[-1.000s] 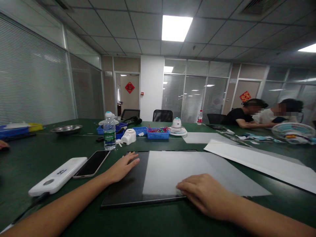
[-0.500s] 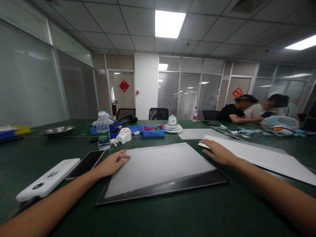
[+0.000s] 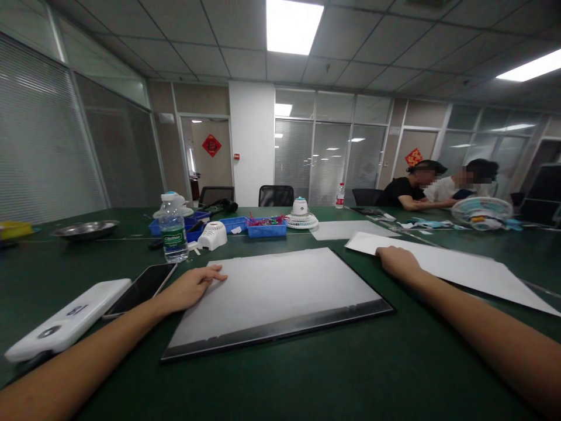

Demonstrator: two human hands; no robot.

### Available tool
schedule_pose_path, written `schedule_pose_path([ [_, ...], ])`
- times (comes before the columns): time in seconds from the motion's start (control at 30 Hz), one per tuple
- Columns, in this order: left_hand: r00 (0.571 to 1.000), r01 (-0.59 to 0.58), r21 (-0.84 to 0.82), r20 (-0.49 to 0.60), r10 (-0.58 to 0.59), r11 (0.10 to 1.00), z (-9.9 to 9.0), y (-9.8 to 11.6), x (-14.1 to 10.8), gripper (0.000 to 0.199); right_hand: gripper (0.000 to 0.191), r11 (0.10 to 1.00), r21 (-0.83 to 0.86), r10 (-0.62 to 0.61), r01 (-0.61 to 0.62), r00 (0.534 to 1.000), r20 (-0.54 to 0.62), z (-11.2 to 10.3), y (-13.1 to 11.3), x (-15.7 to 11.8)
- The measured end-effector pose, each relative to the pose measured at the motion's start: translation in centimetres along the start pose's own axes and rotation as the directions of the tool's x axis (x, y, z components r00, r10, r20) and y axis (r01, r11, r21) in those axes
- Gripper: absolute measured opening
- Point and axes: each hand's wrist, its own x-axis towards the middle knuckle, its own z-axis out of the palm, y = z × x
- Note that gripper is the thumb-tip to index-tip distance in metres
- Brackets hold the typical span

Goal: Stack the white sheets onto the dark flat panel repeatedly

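A thin black-framed panel (image 3: 280, 331) lies flat on the table in front of me, topped by a greyish-white translucent sheet (image 3: 276, 280). The sheet sits nearly square with the frame, leaving a dark strip bare along the near side. My left hand (image 3: 197, 286) rests at the left edge of that sheet, fingers stretched out over it. To the right, my right hand (image 3: 398, 263) has its fingers curled down on the near edge of a large white sheet (image 3: 460, 269); its fingertips are partly hidden.
At left are a white power bank (image 3: 70, 318), a phone (image 3: 142, 286), a water bottle (image 3: 174, 231) and a metal dish (image 3: 86, 230). Blue bins (image 3: 267, 230), a white housing (image 3: 213, 235) and a white fan part (image 3: 301, 216) stand behind. Two people (image 3: 407, 190) sit far right.
The translucent sheet, askew before, now lines up with the panel. My right hand has left the panel's corner side and closed at the white sheet's edge. The view has shifted slightly.
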Motion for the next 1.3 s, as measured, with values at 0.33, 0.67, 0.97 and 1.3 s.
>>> schedule_pose_path([
  [0.33,0.999,-0.038,-0.022,0.004,0.038,0.999,0.2,-0.3,0.0,0.047,0.036,0.998,0.017,0.058,-0.056,0.986,-0.157,-1.4,-1.2,-1.3],
  [0.67,0.999,-0.014,-0.017,-0.052,0.013,1.000,-0.1,0.7,-0.3,0.043,0.035,0.982,0.005,-0.181,0.189,0.949,-0.258,-5.7,-7.8,-4.8],
  [0.97,0.996,-0.042,-0.023,-0.084,0.040,0.999,-0.1,1.3,-0.4,0.044,0.034,0.630,0.236,-0.705,0.740,0.672,-0.227,-10.6,-16.8,-13.7],
  [1.3,0.994,-0.005,0.061,-0.107,0.012,0.998,0.1,1.3,-0.6,0.060,0.051,0.561,0.457,-0.676,0.690,0.701,-0.227,-11.1,-16.6,-13.9],
])
